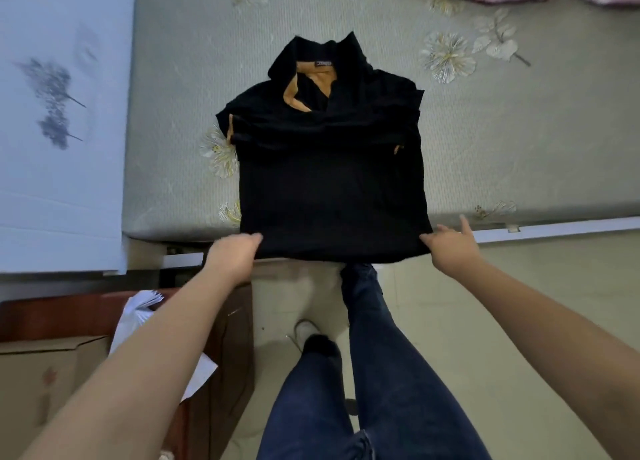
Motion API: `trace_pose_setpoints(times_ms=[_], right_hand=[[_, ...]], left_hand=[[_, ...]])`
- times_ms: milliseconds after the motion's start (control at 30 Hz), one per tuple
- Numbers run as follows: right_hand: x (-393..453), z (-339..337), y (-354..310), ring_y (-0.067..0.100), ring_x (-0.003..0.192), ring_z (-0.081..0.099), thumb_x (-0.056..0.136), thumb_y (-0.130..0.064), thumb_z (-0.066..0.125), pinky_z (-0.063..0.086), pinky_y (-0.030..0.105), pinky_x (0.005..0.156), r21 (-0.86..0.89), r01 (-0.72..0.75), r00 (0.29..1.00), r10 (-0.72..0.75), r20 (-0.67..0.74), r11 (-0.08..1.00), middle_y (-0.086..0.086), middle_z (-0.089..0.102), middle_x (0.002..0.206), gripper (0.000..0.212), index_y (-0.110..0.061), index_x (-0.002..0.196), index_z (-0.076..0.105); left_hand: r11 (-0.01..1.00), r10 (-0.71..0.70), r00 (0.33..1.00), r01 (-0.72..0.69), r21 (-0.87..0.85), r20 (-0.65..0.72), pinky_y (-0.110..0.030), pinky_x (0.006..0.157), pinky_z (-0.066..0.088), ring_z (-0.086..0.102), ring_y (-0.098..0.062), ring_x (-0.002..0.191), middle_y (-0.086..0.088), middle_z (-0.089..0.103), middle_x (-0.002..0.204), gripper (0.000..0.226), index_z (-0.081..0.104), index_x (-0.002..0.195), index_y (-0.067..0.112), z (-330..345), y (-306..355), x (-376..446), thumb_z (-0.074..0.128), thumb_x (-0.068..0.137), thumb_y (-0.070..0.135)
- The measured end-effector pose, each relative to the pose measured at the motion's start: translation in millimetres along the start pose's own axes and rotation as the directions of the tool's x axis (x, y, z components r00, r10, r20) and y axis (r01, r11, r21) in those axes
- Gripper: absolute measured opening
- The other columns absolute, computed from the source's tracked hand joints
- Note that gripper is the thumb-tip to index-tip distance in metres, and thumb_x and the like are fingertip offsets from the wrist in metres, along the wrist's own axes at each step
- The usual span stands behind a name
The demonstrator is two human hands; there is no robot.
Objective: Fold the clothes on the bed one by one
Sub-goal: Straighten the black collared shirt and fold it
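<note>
Hands (pixel 232 256) (pixel 450 248) apparently pinch shirt (pixel 329 189) hem — bed (pixel 519 141) edge.

Matt black cloth garment (pixel 332 189) (orange lining)

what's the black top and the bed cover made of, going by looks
Black top: looks like a soft matte knit or fleece, absorbing light with no sheen; tan lining shows at the collar. Exact fibre unclear.
Bed cover: seems a woven or quilted grey-green textile with a fine ribbed texture and pale flowers that look embroidered or printed.
</note>
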State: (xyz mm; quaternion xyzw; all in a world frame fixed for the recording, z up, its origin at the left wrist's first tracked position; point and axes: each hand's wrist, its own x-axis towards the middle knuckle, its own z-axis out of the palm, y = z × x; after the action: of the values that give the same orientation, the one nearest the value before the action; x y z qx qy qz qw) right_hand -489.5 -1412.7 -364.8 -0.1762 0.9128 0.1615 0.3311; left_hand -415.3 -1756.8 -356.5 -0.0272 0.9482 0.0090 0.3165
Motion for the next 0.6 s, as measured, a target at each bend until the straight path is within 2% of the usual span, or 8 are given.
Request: trace_pose_setpoints(times_ms=[100,200,267,333,400,500,533,600], right_hand=[[20,-46,17,0.022,0.110,0.049,0.088,-0.011,0.043,0.005,0.050,0.113,0.053,-0.106,0.984,0.113,-0.141,0.993,0.004,0.061,0.089,0.023,-0.015,0.103,0.059],[50,-95,35,0.025,0.104,0.052,0.085,-0.006,0.043,0.004,0.053,0.112,0.087,-0.164,0.952,0.181,-0.248,0.983,0.001,0.048,0.071,0.019,-0.013,0.090,0.060],[75,-124,48,0.027,0.102,0.052,0.083,-0.002,0.043,0.003,0.053,0.112,0.135,-0.177,0.925,0.212,-0.315,0.975,0.002,0.047,0.069,0.017,-0.011,0.082,0.058],[106,-150,59,0.028,0.099,0.052,0.081,0.000,0.044,0.003,0.053,0.112,0.183,-0.180,0.903,0.236,-0.360,0.967,0.003,0.048,0.069,0.015,-0.012,0.075,0.051],[140,-173,69,0.028,0.097,0.053,0.081,-0.001,0.045,0.005,0.052,0.112,0.214,-0.182,0.884,0.255,-0.391,0.960,0.002,0.048,0.069,0.015,-0.013,0.073,0.049],[198,-204,85,0.030,0.097,0.052,0.081,-0.005,0.047,0.005,0.052,0.112,0.274,-0.166,0.883,0.266,-0.387,0.947,0.005,0.054,0.074,0.014,-0.008,0.082,0.060],[221,-213,90,0.030,0.097,0.052,0.081,-0.005,0.048,0.004,0.052,0.112,0.298,-0.155,0.886,0.266,-0.380,0.942,0.006,0.054,0.075,0.016,-0.007,0.086,0.063],[263,-226,97,0.031,0.099,0.053,0.082,-0.009,0.051,0.002,0.051,0.112,0.365,-0.145,0.890,0.282,-0.359,0.920,0.009,0.057,0.079,0.019,-0.007,0.093,0.066]], left_hand=[[0.968,-0.183,0.960,0.139,-0.208,-0.213,-0.039,0.064,0.044,0.054,-0.030,0.078,-0.015,0.059,0.095,0.047,0.040,0.126,0.011,-43,-3,24,0.041,0.083,-0.007],[0.943,-0.272,0.863,0.152,-0.294,-0.426,-0.038,0.059,0.035,0.053,-0.034,0.073,-0.020,0.057,0.085,0.041,0.042,0.122,0.006,-88,-10,57,0.039,0.083,-0.007],[0.946,-0.290,0.812,0.166,-0.277,-0.506,-0.039,0.058,0.033,0.050,-0.034,0.070,-0.021,0.053,0.076,0.030,0.050,0.108,0.001,-115,-13,81,0.040,0.083,-0.010],[0.937,-0.333,0.786,0.215,-0.274,-0.522,-0.036,0.057,0.028,0.046,-0.033,0.068,-0.018,0.048,0.068,0.023,0.053,0.092,0.002,-139,-17,109,0.041,0.081,-0.013],[0.931,-0.357,0.787,0.253,-0.264,-0.503,-0.036,0.058,0.024,0.052,-0.037,0.077,-0.026,0.057,0.083,0.022,0.056,0.092,-0.004,-159,-23,142,0.040,0.079,-0.013],[0.922,-0.384,0.776,0.289,-0.259,-0.500,-0.036,0.062,0.025,0.054,-0.039,0.087,-0.031,0.059,0.095,0.023,0.057,0.095,-0.009,-186,-33,194,0.041,0.078,-0.010],[0.913,-0.405,0.768,0.313,-0.261,-0.497,-0.037,0.066,0.029,0.055,-0.039,0.089,-0.030,0.060,0.095,0.023,0.058,0.096,-0.009,-196,-36,214,0.043,0.078,-0.009],[0.886,-0.463,0.750,0.385,-0.257,-0.472,-0.041,0.091,0.033,0.055,-0.038,0.096,-0.027,0.062,0.097,0.025,0.061,0.097,-0.005,-213,-40,258,0.045,0.078,-0.004]])
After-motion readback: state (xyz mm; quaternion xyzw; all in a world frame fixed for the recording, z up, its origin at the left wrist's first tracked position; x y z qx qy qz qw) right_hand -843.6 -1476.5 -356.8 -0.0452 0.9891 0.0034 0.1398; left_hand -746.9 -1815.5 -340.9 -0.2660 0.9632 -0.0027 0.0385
